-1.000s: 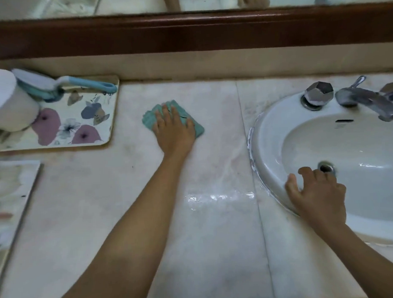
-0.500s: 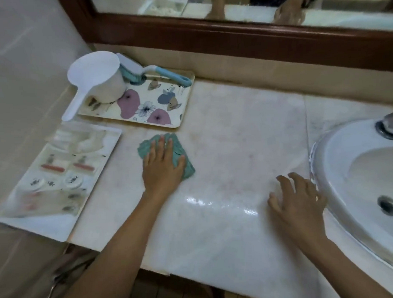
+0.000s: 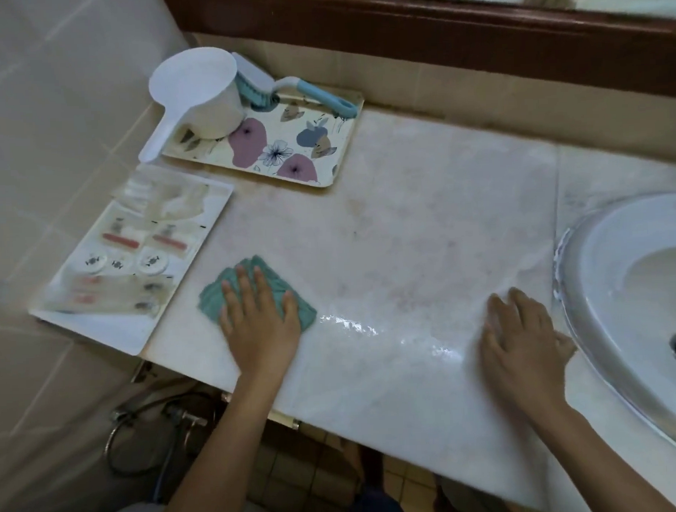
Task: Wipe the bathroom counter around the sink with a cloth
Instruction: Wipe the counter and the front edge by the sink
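Note:
A crumpled teal cloth (image 3: 215,294) lies on the pale marble counter (image 3: 423,230), near its front left part. My left hand (image 3: 260,319) presses flat on the cloth with straight fingers and covers most of it. My right hand (image 3: 523,341) rests flat on the bare counter, fingers spread, just left of the white sink (image 3: 612,246). A wet glossy streak shows on the counter between the two hands.
A floral tray (image 3: 286,150) at the back left carries a white scoop (image 3: 196,96) and a blue-handled brush (image 3: 284,89). A white tray of small toiletries (image 3: 129,259) sits at the counter's left end. A wood-framed mirror (image 3: 435,26) runs along the back wall. Pipes show below the front edge.
My left hand slid the cloth from the back of the counter toward the front left. My right hand left the sink rim and settled flat on the counter. The view swung left.

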{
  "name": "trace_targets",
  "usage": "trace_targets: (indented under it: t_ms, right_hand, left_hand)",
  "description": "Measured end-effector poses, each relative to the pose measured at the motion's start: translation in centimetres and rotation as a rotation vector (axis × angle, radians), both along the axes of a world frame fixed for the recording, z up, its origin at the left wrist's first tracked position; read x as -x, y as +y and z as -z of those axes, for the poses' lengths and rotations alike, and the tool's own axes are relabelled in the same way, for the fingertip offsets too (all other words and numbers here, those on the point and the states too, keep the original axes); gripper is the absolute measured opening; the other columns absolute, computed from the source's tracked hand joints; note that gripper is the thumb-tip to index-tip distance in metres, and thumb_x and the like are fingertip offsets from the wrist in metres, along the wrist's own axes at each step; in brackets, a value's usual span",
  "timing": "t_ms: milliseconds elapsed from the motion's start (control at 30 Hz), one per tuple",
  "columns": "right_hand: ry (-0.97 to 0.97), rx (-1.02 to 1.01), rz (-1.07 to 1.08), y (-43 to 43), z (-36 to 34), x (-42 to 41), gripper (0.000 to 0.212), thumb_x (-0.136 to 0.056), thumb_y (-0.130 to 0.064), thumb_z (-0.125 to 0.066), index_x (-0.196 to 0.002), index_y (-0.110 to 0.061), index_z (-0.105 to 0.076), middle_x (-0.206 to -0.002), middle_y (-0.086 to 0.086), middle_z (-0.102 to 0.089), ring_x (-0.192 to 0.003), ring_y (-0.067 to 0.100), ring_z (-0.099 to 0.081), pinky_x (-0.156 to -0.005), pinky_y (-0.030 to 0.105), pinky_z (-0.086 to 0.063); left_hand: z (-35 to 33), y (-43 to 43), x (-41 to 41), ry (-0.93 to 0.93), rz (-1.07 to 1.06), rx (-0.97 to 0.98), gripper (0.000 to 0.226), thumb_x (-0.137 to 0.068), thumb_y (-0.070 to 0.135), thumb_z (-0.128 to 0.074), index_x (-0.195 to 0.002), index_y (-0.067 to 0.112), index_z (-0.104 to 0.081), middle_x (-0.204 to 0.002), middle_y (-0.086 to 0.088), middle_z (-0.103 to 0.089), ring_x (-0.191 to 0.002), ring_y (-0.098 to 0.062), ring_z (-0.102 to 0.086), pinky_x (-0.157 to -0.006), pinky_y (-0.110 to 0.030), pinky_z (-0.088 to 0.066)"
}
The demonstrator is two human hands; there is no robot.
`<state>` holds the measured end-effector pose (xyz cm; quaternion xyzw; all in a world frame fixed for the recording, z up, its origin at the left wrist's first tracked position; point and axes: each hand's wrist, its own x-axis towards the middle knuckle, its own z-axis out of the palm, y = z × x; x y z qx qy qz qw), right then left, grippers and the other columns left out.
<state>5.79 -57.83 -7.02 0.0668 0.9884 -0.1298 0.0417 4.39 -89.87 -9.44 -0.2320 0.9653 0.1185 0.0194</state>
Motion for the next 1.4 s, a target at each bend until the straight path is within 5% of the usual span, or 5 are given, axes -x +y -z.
trace_targets:
  t_ms: [433,700,900,1133,1400]
  right_hand:
    - [0.219,0.101,0.401,16.7,-4.6,-8.0,0.042,-0.078,-0.033,-0.045,-0.110,-0.013,-0.064,-0.131,0.013,-0.056,-0.118,0.040,-0.044,-0.094,0.055,-0.035]
    - [0.331,0.234,0.207,22.0,-2.0,-14.1,0.035,-0.085,-0.027,-0.042,-0.100,-0.010,-0.069,-0.113,0.011,-0.063,-0.106,0.034,-0.053,-0.091,0.036,-0.035]
    - [0.274,0.508,-0.033,19.9,-1.8,-17.0,0.034,-0.092,-0.018,-0.041,-0.118,-0.010,-0.062,-0.126,0.002,-0.055,-0.121,0.010,-0.045,-0.106,0.022,-0.033]
    - [0.006,0.103,-0.270,15.3,1.1,-15.7,0.075,-0.087,-0.058,-0.042,-0.149,-0.018,-0.029,-0.159,0.008,-0.020,-0.147,0.027,-0.011,-0.117,0.043,-0.021]
    - [0.016,-0.062,-0.270,24.5,1.6,-22.2,0.061,-0.093,-0.042,-0.039,-0.150,-0.022,-0.027,-0.159,0.004,-0.020,-0.147,0.023,-0.012,-0.114,0.039,-0.017]
  left_hand:
    - [0.0,28.6,-2.8,0.002,0.784,-0.129,0.069,-0.097,0.052,-0.026,-0.156,0.020,-0.008,-0.163,0.003,0.006,-0.149,-0.021,0.014,-0.118,-0.042,0.001]
    - [0.1,37.1,-14.9,-0.004,0.677,-0.138,0.070,-0.096,0.050,-0.031,-0.155,0.016,-0.014,-0.163,-0.005,-0.003,-0.150,-0.027,0.000,-0.116,-0.044,-0.006]
    - [-1.9,40.2,-16.0,0.021,0.472,-0.538,0.062,-0.095,0.049,-0.013,-0.153,0.028,-0.022,-0.161,0.016,0.004,-0.149,-0.010,-0.001,-0.119,-0.041,-0.014]
    - [-3.2,32.9,-13.1,0.240,0.435,-0.430,0.044,-0.090,0.033,-0.038,-0.129,0.025,-0.058,-0.153,0.007,-0.034,-0.133,-0.018,-0.033,-0.109,-0.046,-0.031]
    - [-4.6,40.5,-11.0,0.253,0.921,-0.445,0.042,-0.091,0.029,-0.043,-0.129,0.023,-0.058,-0.149,0.004,-0.042,-0.133,-0.016,-0.040,-0.103,-0.031,-0.031]
